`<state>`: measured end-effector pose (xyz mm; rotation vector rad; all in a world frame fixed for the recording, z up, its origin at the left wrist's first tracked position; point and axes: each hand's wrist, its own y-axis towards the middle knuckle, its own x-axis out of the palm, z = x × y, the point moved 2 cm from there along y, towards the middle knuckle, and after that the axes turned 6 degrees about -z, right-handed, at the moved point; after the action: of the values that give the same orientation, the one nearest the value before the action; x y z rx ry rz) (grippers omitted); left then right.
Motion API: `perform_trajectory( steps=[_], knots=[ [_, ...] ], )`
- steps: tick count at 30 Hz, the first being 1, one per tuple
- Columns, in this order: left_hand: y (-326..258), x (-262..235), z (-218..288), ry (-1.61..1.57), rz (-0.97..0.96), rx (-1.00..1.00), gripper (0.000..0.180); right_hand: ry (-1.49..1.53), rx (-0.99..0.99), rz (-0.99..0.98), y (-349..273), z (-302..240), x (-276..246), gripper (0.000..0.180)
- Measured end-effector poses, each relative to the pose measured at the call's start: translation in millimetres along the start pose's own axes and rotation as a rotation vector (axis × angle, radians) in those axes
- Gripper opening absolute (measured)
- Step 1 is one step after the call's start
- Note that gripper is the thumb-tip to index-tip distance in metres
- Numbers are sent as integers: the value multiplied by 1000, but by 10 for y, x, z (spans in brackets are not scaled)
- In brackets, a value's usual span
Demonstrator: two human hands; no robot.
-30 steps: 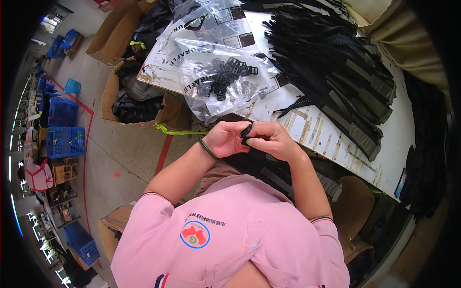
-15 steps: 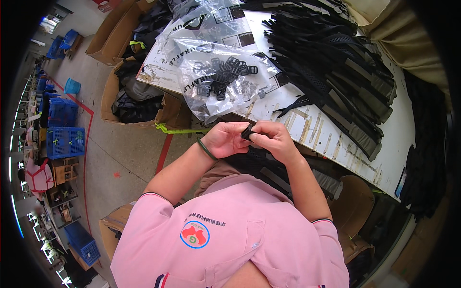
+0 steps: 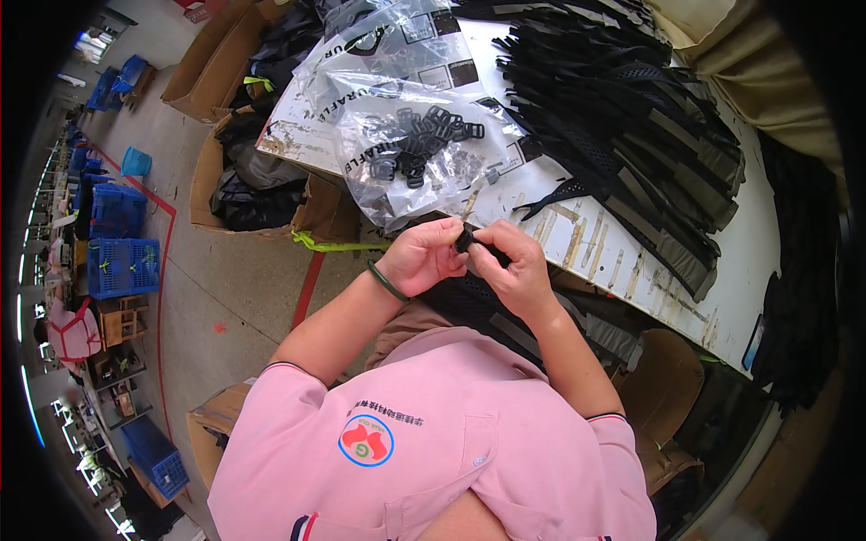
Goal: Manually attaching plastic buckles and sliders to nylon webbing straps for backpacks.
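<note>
My left hand (image 3: 427,257) and my right hand (image 3: 511,266) meet in front of my chest, fingertips pinched together on a small black buckle (image 3: 466,239) with a black strap running down from it. A dark mesh strap (image 3: 474,302) hangs below my hands over my lap. A green band circles my left wrist. Just beyond my hands lies a clear plastic bag of black buckles (image 3: 424,149) on the white table (image 3: 577,239). A large heap of black and grey straps (image 3: 631,135) covers the table's far right.
Open cardboard boxes (image 3: 262,194) with dark material stand on the floor left of the table. Blue crates (image 3: 122,266) and shelves line the far left. Another cardboard box (image 3: 212,433) sits by my left side. Dark fabric hangs at the right edge.
My hands stay together at the same spot; only the fingers shift slightly on the buckle and strap.
</note>
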<state>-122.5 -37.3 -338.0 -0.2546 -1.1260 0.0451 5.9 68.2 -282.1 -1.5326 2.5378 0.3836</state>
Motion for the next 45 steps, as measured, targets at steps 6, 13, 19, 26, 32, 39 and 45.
perform_trajectory(
  steps=[6,13,19,26,32,39,45],
  knots=[
    [-15,41,32,85,46,2,14,-331,-161,-31,-7,16,-67,8],
    [15,103,94,249,213,40,12,318,281,-19,-25,53,-65,20],
    [42,293,90,382,242,187,15,-267,-149,144,-2,-10,-55,17],
    [96,335,42,665,279,360,15,-188,-264,214,-56,-50,-9,19],
    [115,243,15,737,341,405,14,667,342,58,-119,106,-13,20],
    [61,315,-36,791,274,459,11,756,459,80,-165,233,-2,29],
    [5,331,-84,851,162,448,11,766,483,116,-178,243,-5,31]
  ],
)
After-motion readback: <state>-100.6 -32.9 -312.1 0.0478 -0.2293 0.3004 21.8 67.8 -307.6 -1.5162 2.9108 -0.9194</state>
